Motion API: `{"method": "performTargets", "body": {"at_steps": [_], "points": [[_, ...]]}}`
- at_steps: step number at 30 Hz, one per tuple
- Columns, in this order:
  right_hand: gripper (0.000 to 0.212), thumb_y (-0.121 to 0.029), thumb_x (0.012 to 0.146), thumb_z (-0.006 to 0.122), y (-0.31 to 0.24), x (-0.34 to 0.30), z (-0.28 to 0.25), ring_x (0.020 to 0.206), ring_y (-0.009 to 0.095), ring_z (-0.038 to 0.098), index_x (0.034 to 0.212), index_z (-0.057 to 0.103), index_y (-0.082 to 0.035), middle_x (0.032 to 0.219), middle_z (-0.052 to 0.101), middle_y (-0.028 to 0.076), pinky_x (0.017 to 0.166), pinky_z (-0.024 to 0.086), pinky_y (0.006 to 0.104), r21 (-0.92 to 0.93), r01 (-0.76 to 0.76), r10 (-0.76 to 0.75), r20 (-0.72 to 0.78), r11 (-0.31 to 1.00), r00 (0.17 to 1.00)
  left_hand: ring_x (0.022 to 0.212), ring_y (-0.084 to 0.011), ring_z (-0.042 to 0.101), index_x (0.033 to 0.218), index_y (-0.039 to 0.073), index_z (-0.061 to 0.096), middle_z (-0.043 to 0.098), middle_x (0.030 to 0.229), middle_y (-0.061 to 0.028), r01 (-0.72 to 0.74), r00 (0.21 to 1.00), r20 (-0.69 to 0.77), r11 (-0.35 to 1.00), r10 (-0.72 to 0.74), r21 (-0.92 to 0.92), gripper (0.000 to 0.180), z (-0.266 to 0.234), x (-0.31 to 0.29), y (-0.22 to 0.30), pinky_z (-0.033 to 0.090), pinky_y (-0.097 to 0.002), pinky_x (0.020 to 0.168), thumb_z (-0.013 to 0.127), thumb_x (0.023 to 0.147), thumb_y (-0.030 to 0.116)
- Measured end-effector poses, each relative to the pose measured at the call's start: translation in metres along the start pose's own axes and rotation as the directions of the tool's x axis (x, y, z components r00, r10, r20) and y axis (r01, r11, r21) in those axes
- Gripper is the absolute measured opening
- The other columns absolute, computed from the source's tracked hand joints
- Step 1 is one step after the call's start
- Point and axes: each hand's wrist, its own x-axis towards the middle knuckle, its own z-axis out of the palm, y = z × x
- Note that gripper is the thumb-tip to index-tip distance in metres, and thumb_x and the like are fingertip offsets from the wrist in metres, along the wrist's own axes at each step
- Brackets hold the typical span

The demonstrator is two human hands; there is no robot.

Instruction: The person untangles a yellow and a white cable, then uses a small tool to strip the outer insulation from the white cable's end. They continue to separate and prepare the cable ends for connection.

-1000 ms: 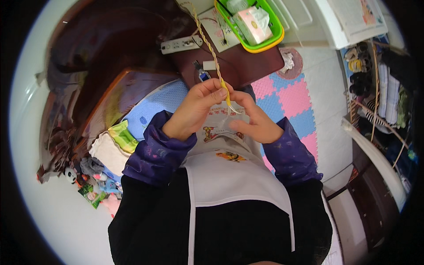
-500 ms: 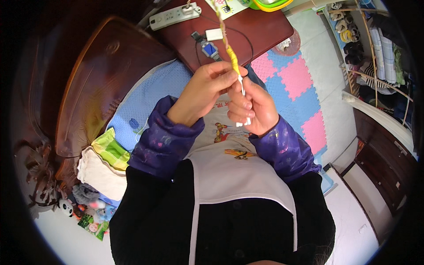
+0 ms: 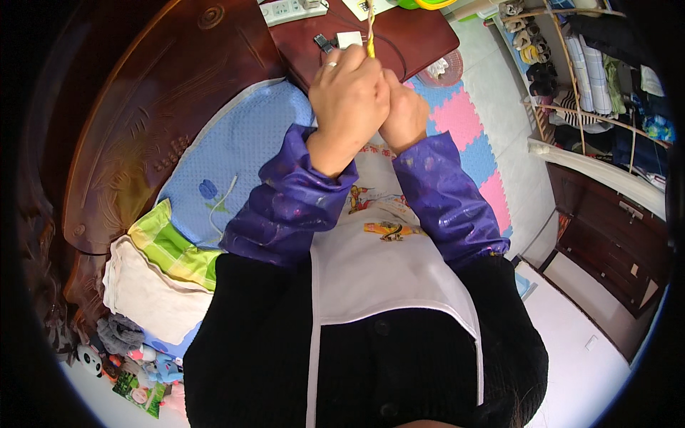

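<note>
We see the twisted cord [image 3: 371,30] over the dark red table [image 3: 424,39], yellow stretch entering the left hand [image 3: 349,100], curled round it by the table's near edge; right hand [image 3: 405,114] alongside, grip hidden, can't tell.

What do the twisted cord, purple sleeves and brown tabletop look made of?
Twisted cord: perhaps coated wire or textile, from its twined strands; finish unclear. Purple sleeves: probably coated synthetic fabric, with shiny creases. Tabletop: likely varnished wood or laminate, given its smooth sheen.

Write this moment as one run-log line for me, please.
left grip: curled at yellow-wrapped cord, hold partly hidden | right grip: beside left grip, contents hidden | dark-red table: white adapter
</note>
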Motion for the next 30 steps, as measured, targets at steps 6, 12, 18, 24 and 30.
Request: {"method": "performTargets", "body": {"at_steps": [6,12,18,24,30], "points": [[0.016,-0.015,0.085,0.052,-0.011,-0.014,0.041,0.062,0.023,0.055,0.096,0.056,-0.004,0.068,0.055,0.006,0.063,0.046,0.0309,0.726,-0.009,0.301,-0.273,0.688,0.914,0.075,-0.0188,0.054,0.09,0.009,0.064,0.059,0.087,-0.0013,-0.198,0.958,0.128,0.914,0.257,-0.354,0.017,-0.023,-0.001,0.027,0.043,-0.0312,0.067,0.059,0.079,0.019],[0.025,-0.02,0.095,0.038,-0.008,-0.004,-0.024,0.049,0.007,0.035,0.097,0.053,-0.001,0.063,0.043,0.0,0.048,0.033,0.0218,0.708,-0.503,-0.006,0.576,-0.496,0.817,0.113,-0.0192,0.044,0.127,0.001,0.039,0.046,0.125,-0.0128,0.649,0.687,0.706,-0.29,-0.173,-0.703,0.041,0.005,-0.012,-0.027,0.037,-0.0317,0.093,0.036,0.094,0.025],[0.028,-0.022,0.098,0.028,-0.01,0.001,-0.029,0.048,0.007,0.034,0.103,0.047,-0.002,0.063,0.039,0.001,0.046,0.032,0.021,0.223,-0.505,-0.357,0.479,-0.834,0.802,0.133,-0.0249,0.019,0.139,0.023,0.025,0.02,0.145,-0.0058,0.448,0.869,0.401,-0.807,0.291,-0.384,0.047,0.056,-0.004,-0.014,0.024,-0.0507,0.104,0.036,0.093,0.026],[0.023,-0.024,0.096,0.035,-0.017,0.001,-0.029,0.044,0.005,0.032,0.098,0.049,-0.007,0.06,0.04,-0.001,0.043,0.03,0.0195,0.15,-0.53,-0.403,0.491,-0.835,0.773,0.129,-0.0276,0.026,0.102,0.026,0.053,0.03,0.139,-0.0053,0.33,0.943,0.096,-0.846,0.32,-0.42,0.016,0.094,0.0,-0.002,0.028,-0.0559,0.098,0.049,0.087,0.029],[0.025,-0.025,0.096,0.036,-0.009,0.002,-0.033,0.043,0.005,0.032,0.097,0.052,-0.006,0.059,0.041,-0.001,0.042,0.03,0.0196,0.193,-0.536,-0.386,0.503,-0.822,0.773,0.11,-0.0212,0.041,0.088,0.019,0.053,0.046,0.112,-0.0009,0.378,0.925,0.208,-0.722,0.317,-0.58,0.008,0.095,-0.001,-0.01,0.035,-0.0471,0.091,0.054,0.087,0.027]]}}
